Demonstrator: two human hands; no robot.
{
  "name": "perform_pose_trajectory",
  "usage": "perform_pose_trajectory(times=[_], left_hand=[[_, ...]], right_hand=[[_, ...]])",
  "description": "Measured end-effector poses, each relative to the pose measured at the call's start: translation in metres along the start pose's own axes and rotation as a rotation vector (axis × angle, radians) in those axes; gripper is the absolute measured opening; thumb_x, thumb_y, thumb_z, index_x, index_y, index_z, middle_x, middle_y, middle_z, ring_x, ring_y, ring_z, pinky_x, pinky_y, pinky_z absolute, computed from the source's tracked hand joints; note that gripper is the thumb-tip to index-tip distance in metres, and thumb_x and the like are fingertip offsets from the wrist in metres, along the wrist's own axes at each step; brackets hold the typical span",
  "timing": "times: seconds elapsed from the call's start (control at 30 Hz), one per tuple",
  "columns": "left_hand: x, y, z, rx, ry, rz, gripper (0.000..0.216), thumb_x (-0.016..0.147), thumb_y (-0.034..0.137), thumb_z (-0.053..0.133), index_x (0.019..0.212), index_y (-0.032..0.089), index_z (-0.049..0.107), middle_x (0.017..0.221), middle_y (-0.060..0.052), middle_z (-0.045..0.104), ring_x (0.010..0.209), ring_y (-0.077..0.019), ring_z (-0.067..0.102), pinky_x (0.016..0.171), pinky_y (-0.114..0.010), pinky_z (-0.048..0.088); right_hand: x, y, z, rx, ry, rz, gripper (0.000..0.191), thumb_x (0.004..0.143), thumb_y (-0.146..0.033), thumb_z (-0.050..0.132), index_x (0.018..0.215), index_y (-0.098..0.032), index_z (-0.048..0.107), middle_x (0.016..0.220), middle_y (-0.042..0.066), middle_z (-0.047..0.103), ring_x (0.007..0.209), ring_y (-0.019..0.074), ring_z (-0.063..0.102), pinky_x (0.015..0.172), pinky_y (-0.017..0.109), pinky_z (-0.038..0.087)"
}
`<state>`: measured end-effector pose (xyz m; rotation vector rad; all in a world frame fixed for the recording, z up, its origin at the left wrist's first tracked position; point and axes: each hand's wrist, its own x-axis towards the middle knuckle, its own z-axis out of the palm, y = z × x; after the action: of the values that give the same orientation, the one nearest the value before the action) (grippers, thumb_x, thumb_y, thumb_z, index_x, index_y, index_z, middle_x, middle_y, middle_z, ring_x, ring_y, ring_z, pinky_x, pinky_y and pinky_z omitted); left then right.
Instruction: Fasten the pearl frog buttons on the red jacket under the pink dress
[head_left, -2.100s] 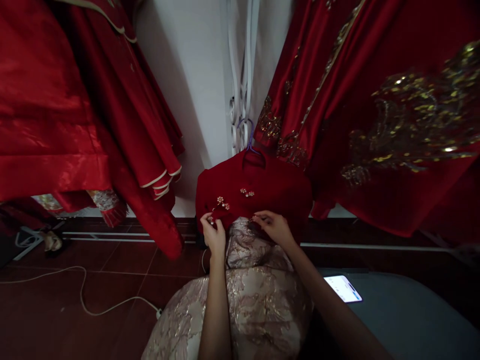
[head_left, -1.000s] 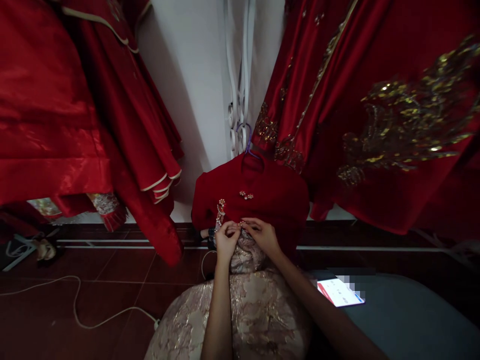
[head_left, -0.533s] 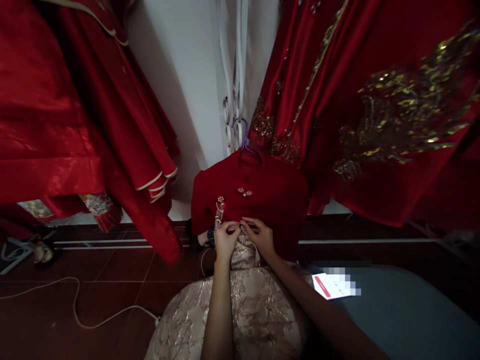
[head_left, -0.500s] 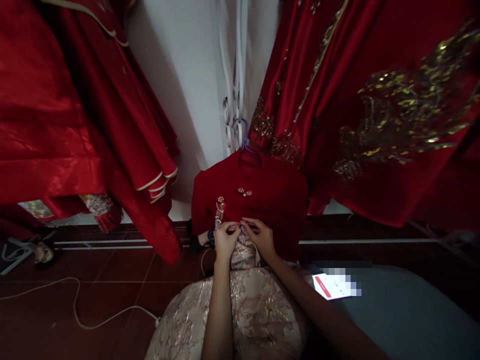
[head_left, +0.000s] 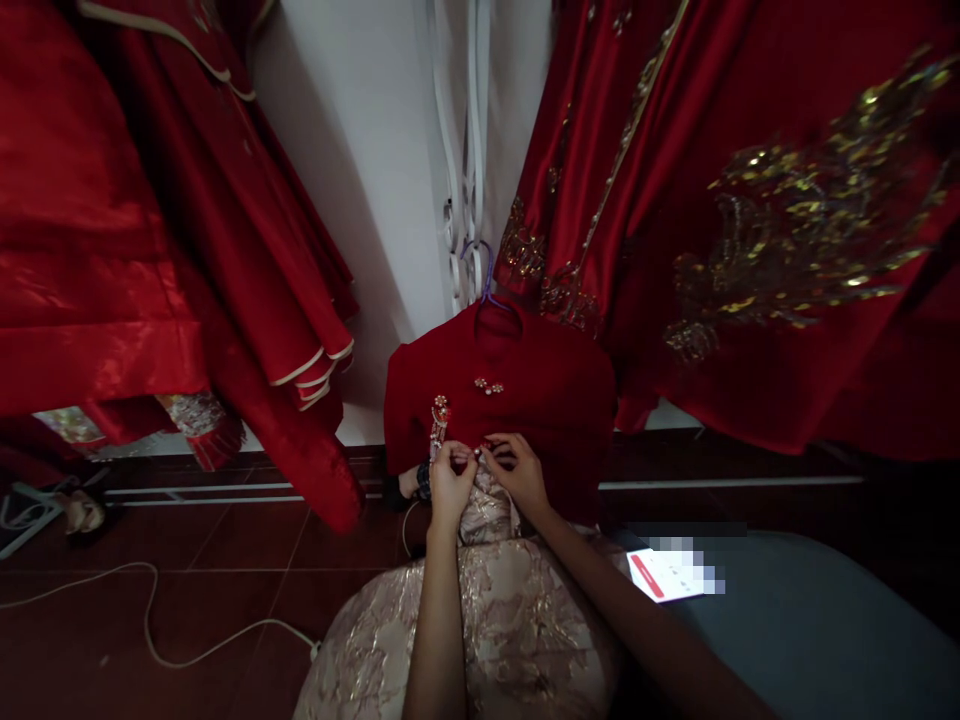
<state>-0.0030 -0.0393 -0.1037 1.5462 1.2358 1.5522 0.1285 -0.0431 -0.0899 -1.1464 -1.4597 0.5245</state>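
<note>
Working low on the front of the small red jacket [head_left: 551, 395], hung from a purple hanger [head_left: 486, 283] against the white wall. Pinching there with the left hand [head_left: 450, 480] and the right hand [head_left: 519, 476], fingertips nearly together, on a small pearl fastening [head_left: 478, 453] at the bottom edge of the jacket, just above the pale brocade dress [head_left: 510, 620]. Each grip pressed together on this tiny piece and on the cloth around it. Impossible to tell the state of the fastening, closed or not: too small, and half hidden behind the fingers.

Most likely closing or adjusting this fastening. To do it well:

- Hold the left grip quiet on the cloth edge, as an anchor, and lead the pearl with the right grip only.
- Pull gently and straight down, not sideways, because of the freely hanging hanger.
- Avoid catching the beaded tassel [head_left: 437, 422], hanging just beside the left thumb.
- Compare with the upper pearl clasp [head_left: 488, 385], nearer the collar, for a straight line.
- Stay light with the nails on the soft red cloth.
- Leave aside the lit phone [head_left: 675, 576] on the grey seat [head_left: 817, 630], well apart to the right.
- Mind the embroidered red gown [head_left: 750, 220], hanging just beside the shoulder of the jacket.
</note>
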Motion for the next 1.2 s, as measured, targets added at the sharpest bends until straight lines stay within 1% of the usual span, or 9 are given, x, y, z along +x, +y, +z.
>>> perform_pose_trajectory(times=[0.07,0.2,0.27,0.37,0.47,0.67,0.93,1.2], left_hand=[[0.001,0.000,0.000,-0.019,0.039,0.004,0.024,0.069,0.013,0.053,0.093,0.017,0.052,0.082,-0.002,0.059,0.074,-0.0116,0.058,0.069,-0.024,0.047],[0.002,0.005,-0.006,0.059,0.085,0.030,0.016,0.072,0.012,0.048,0.085,0.017,0.053,0.081,-0.001,0.056,0.072,-0.0103,0.054,0.069,-0.023,0.044],[0.002,0.009,-0.009,0.079,0.078,0.044,0.014,0.073,0.013,0.048,0.084,0.017,0.055,0.082,-0.002,0.056,0.073,-0.0106,0.054,0.069,-0.023,0.044],[0.000,0.013,-0.011,0.086,0.027,0.072,0.011,0.073,0.018,0.053,0.084,0.017,0.057,0.085,-0.002,0.056,0.076,-0.0116,0.055,0.072,-0.024,0.045],[-0.001,0.016,-0.010,0.091,-0.004,0.080,0.013,0.072,0.024,0.058,0.084,0.018,0.058,0.085,-0.003,0.056,0.078,-0.0130,0.055,0.073,-0.025,0.045],[0.000,0.015,-0.008,0.087,-0.006,0.073,0.020,0.071,0.032,0.063,0.084,0.018,0.059,0.084,-0.003,0.056,0.078,-0.0145,0.055,0.073,-0.027,0.045],[0.001,0.010,-0.008,0.080,0.017,0.063,0.024,0.070,0.036,0.065,0.083,0.018,0.058,0.081,-0.003,0.057,0.075,-0.0142,0.055,0.071,-0.027,0.046],[0.001,0.012,-0.008,0.075,0.011,0.053,0.022,0.070,0.037,0.065,0.080,0.018,0.060,0.080,-0.003,0.059,0.075,-0.0144,0.056,0.071,-0.027,0.046]], right_hand=[[0.000,0.002,0.000,0.012,0.029,-0.002,0.024,0.073,-0.026,0.056,0.096,-0.019,0.057,0.091,0.005,0.056,0.070,0.0121,0.057,0.059,0.025,0.054],[-0.001,0.004,-0.001,0.019,0.052,-0.009,0.019,0.072,-0.020,0.051,0.091,-0.018,0.054,0.088,0.004,0.054,0.070,0.0119,0.056,0.061,0.025,0.052],[-0.002,0.004,-0.001,0.012,0.050,-0.008,0.016,0.073,-0.020,0.050,0.088,-0.018,0.054,0.088,0.004,0.053,0.071,0.0122,0.056,0.060,0.025,0.052],[-0.002,0.005,0.000,0.011,0.043,-0.005,0.016,0.073,-0.022,0.050,0.088,-0.018,0.054,0.088,0.005,0.054,0.072,0.0128,0.056,0.059,0.025,0.051],[-0.001,0.006,0.000,0.008,0.034,0.002,0.016,0.073,-0.022,0.050,0.088,-0.018,0.054,0.088,0.005,0.055,0.072,0.0134,0.056,0.059,0.025,0.051],[-0.001,0.009,0.000,0.004,0.030,0.006,0.016,0.074,-0.022,0.050,0.089,-0.019,0.053,0.086,0.004,0.055,0.073,0.0134,0.056,0.061,0.025,0.051],[-0.002,0.011,0.003,0.012,0.013,0.015,0.016,0.073,-0.021,0.050,0.088,-0.019,0.054,0.087,0.005,0.057,0.073,0.0136,0.057,0.060,0.025,0.051],[-0.001,0.009,0.001,0.006,-0.016,0.012,0.026,0.074,-0.022,0.048,0.097,-0.020,0.060,0.095,0.006,0.061,0.076,0.0139,0.059,0.063,0.025,0.052]])
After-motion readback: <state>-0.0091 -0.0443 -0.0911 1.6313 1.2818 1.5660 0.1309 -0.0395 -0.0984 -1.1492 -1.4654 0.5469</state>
